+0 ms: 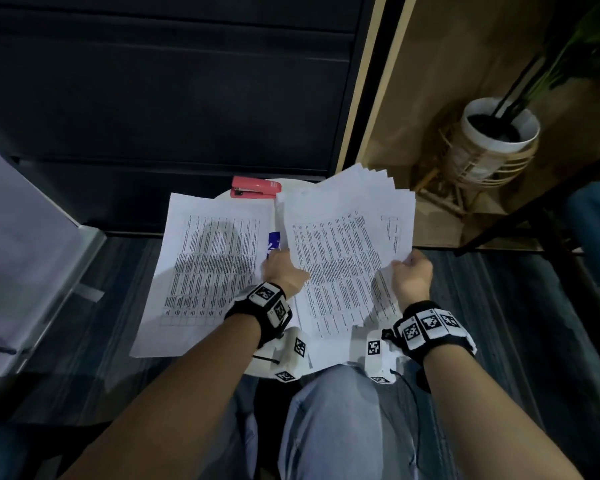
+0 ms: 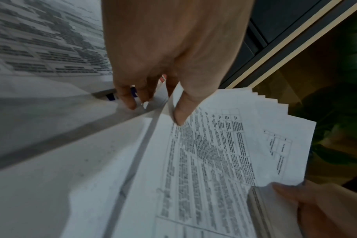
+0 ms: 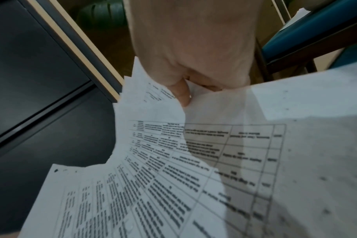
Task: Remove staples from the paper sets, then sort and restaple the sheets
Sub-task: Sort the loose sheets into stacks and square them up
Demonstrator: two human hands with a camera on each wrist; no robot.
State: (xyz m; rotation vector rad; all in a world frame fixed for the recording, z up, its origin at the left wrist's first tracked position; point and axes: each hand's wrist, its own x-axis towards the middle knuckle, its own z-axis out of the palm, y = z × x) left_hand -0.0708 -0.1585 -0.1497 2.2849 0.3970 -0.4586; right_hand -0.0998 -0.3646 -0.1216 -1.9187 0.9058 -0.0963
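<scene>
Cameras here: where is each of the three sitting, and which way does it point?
Head: worn on the head, facing forward and down at the fanned sheets, a flat sheet and the red stapler; both forearms and knees show.
Left wrist: looks along the left hand; its thumb presses the fan's edge.
Right wrist: looks along the right hand, which pinches the fan's corner.
Shared: all three see the fanned sheets; the left wrist view also catches the right hand's fingers.
</scene>
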